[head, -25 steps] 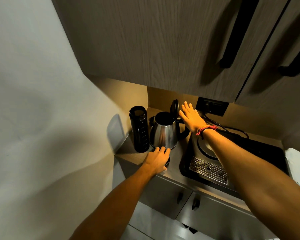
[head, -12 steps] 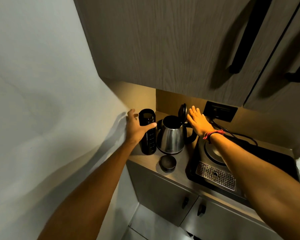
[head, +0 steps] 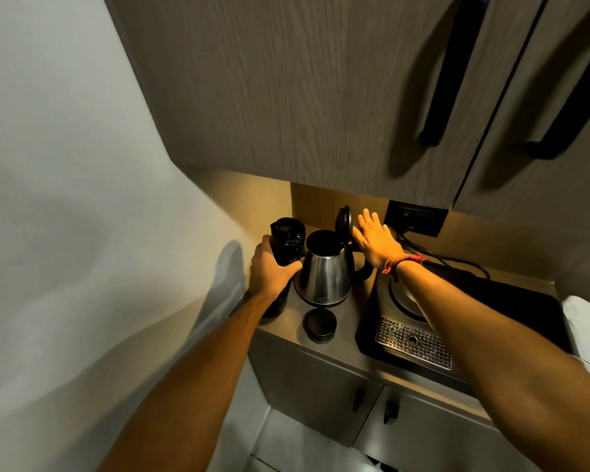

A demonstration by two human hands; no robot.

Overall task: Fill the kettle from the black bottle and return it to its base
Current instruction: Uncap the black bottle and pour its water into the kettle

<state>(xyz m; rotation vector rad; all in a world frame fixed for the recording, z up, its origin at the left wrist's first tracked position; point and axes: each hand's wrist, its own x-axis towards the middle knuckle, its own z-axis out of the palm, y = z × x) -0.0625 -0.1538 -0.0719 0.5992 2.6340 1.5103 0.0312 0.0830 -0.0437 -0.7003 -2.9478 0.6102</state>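
Note:
A steel kettle (head: 325, 279) stands on the counter with its black lid (head: 343, 223) flipped up and its mouth exposed. Just left of it stands the black bottle (head: 287, 237), uncapped. My left hand (head: 269, 271) is wrapped around the bottle's middle. The bottle's black cap (head: 319, 325) lies on the counter in front of the kettle. My right hand (head: 377, 239), fingers spread flat, rests against the raised lid and the top of the kettle's handle. The kettle base (head: 404, 298) is a round plate on the black tray at the right, partly hidden by my right forearm.
The black tray (head: 511, 308) carries a perforated drip grate (head: 413, 342). A wall socket (head: 416, 218) with cords sits behind. Upper cabinets (head: 304, 97) with black handles hang low over the counter. A wall closes the left side. Lower cabinet doors (head: 314, 386) lie beneath.
My left hand left the cap on the counter, rose to the bottle and has now closed around it. My right hand stays at the lid.

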